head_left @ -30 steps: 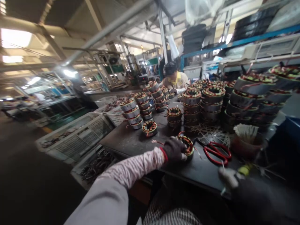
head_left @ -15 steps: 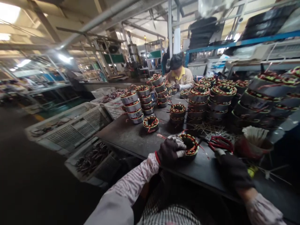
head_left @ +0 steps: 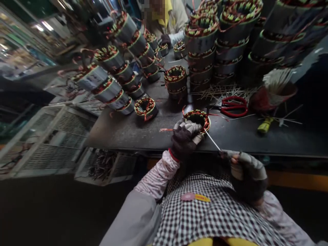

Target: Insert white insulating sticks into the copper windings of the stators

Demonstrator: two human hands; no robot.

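In a gloved grip, my left hand (head_left: 187, 136) holds the near left side of a motor stator (head_left: 208, 123), a ring with green-yellow edging and red windings. Loose red wire ends (head_left: 166, 130) stick out to the left of that hand. A thin white cable tie (head_left: 212, 139) runs from the near rim of the stator down to my right hand (head_left: 244, 167), whose fingers pinch its far end off the table's front edge. Red-handled scissors (head_left: 234, 106) lie on the table just beyond, apart from both hands.
Stacked stators (head_left: 114, 89) stand at the left, with taller stacks (head_left: 201, 48) at the back right. Loose white ties (head_left: 225, 91) lie near a red holder (head_left: 261, 99) of ties. A yellow object (head_left: 265, 125) lies at right. Crates (head_left: 58, 136) stand left; a co-worker (head_left: 176, 17) sits opposite.
My right hand has left the area by the scissors and come back toward my body, now pinching the tie. My left hand stays on the stator. The view has tilted down.
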